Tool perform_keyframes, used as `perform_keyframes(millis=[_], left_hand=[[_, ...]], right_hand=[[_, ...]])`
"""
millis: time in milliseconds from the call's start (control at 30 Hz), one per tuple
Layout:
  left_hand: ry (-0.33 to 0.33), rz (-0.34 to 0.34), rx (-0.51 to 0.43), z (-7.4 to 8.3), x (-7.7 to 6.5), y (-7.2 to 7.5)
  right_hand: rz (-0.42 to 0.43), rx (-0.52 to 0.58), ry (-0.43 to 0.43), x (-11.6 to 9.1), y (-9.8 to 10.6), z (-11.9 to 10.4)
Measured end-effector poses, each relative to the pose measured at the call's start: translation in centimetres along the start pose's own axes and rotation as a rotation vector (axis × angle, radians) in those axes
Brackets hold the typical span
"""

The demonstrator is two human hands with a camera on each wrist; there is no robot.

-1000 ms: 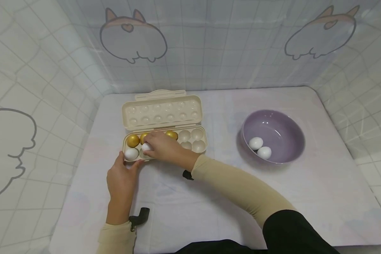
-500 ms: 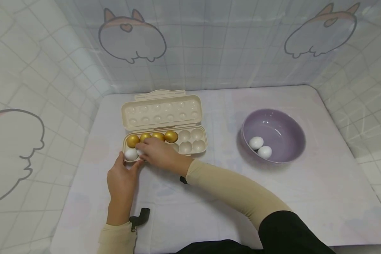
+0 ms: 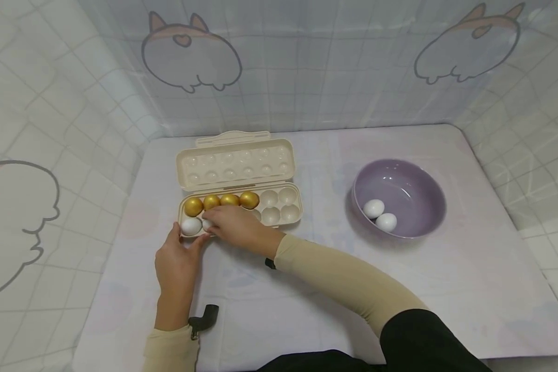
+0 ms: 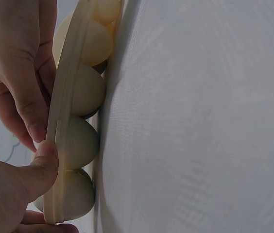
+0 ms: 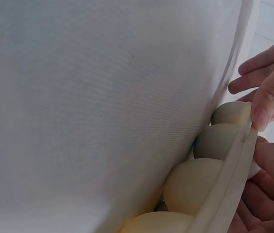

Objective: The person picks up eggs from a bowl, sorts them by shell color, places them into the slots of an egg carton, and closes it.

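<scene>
A cream egg carton (image 3: pixel 288 227) lies open at the left of the table, its dimpled lid (image 3: pixel 234 164) folded back. Several gold eggs (image 3: pixel 248 200) fill part of its back row. One white egg (image 3: pixel 191 226) sits in the front row's leftmost cup. My left hand (image 3: pixel 179 263) grips the carton's near left corner, thumb (image 4: pixel 42 165) along the front rim. My right hand (image 3: pixel 242 227) holds another white egg (image 3: pixel 207 225) at the cup beside the first; its fingers cover most of that egg.
To the right stands a purple bowl (image 3: pixel 418 206) with two white eggs (image 3: pixel 380 215) inside. Bare cups (image 3: pixel 279 204) show at the carton's right end. A pale cloth (image 3: pixel 325 289) covers the table, and patterned curtains (image 3: pixel 335 67) enclose it.
My right hand has moved slightly left and down, lowering the white egg into the second front cup. The left hand stays at the carton's corner.
</scene>
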State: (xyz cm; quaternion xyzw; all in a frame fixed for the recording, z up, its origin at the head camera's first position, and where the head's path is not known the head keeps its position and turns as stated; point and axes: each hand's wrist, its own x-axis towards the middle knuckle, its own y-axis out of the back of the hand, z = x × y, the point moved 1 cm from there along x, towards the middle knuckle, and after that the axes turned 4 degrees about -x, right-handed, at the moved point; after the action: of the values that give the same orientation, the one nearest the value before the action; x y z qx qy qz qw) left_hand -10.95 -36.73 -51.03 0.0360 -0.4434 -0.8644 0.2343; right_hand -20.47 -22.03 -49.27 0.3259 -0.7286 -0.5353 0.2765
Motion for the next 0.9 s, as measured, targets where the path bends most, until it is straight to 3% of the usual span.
perform_keyframes(millis=[200,367,900], left_hand=[[0.015,-0.016,-0.01,0.2,-0.1,0.0],[0.022,-0.019,-0.006,0.2,-0.2,-0.2],[0.089,-0.082,-0.007,0.1,0.0,0.0]], right_hand=[[0.014,0.018,-0.008,-0.3,0.5,0.1],[0.057,0.073,-0.01,-0.7,2.1,0.3],[0.028,0.143,-0.222,-4.0,7.4,5.0]])
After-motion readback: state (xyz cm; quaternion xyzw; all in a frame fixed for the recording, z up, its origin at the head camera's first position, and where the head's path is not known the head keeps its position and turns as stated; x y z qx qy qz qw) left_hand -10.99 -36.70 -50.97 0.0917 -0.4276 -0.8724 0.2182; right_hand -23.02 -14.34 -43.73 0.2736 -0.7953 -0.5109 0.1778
